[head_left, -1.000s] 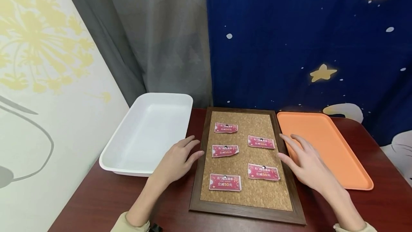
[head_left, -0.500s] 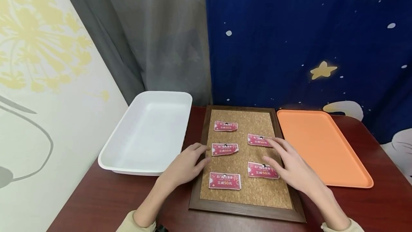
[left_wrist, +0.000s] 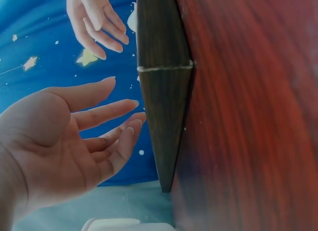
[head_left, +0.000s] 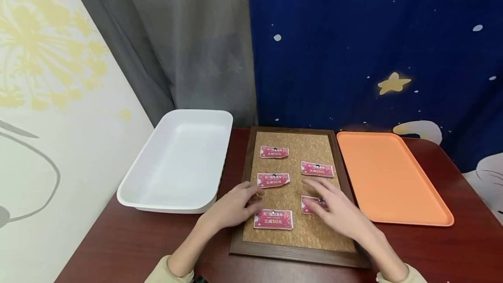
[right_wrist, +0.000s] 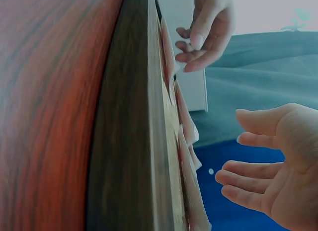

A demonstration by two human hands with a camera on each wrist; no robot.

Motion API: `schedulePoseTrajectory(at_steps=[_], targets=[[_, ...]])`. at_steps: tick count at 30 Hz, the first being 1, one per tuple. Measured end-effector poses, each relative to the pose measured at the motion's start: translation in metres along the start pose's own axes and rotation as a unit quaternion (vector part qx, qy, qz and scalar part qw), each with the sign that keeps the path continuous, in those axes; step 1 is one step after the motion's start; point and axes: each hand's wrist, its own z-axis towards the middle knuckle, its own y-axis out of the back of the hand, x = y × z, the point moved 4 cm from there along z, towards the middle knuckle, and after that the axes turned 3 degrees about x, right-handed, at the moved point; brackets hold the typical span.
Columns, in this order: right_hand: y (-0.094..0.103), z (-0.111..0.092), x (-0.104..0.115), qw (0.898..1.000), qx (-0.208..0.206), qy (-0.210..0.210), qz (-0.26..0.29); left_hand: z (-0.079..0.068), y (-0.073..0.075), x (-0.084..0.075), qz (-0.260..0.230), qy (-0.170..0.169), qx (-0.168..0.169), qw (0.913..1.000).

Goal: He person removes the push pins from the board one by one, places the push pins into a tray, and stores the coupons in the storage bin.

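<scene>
A cork board (head_left: 292,240) in a dark wooden frame lies on the table, with several pink coupons pinned to it. My left hand (head_left: 232,206) is over the board's left edge, close to the lower-left coupon (head_left: 273,220); its fingers are loosely bent and empty in the left wrist view. Over the right half, my right hand (head_left: 339,211) hovers with relaxed fingers and covers part of the lower-right coupon (head_left: 308,204). In the right wrist view the right hand (right_wrist: 268,166) holds nothing, and the coupons stand slightly off the cork.
To the left of the board stands a deep white tub (head_left: 184,160). A flat orange tray (head_left: 393,178) lies on its right. Curtains (head_left: 353,47) hang behind the dark red table (head_left: 118,243), and a wall (head_left: 59,143) borders it at the left.
My right hand has moved left and down from the board's right edge to over the lower-right coupon. My left hand has shifted right and slightly down, onto the left edge. The coupons stay put.
</scene>
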Motion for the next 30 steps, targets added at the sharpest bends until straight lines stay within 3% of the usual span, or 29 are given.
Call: schedulePoseTrajectory(at_steps=[8, 19, 30], targets=[[-0.016, 0.008, 0.014, 0.999, 0.022, 0.035, 0.004, 0.002, -0.002, 0.000, -0.021, -0.022, 0.030, 0.9991], [-0.042, 0.025, 0.042, 0.992, 0.081, 0.074, 0.056, 0.009, -0.004, 0.002, -0.030, -0.031, 0.048, 0.9979], [-0.060, 0.038, 0.043, 0.989, 0.121, 0.049, 0.070, 0.013, -0.006, 0.008, -0.060, -0.018, 0.070, 0.9956]])
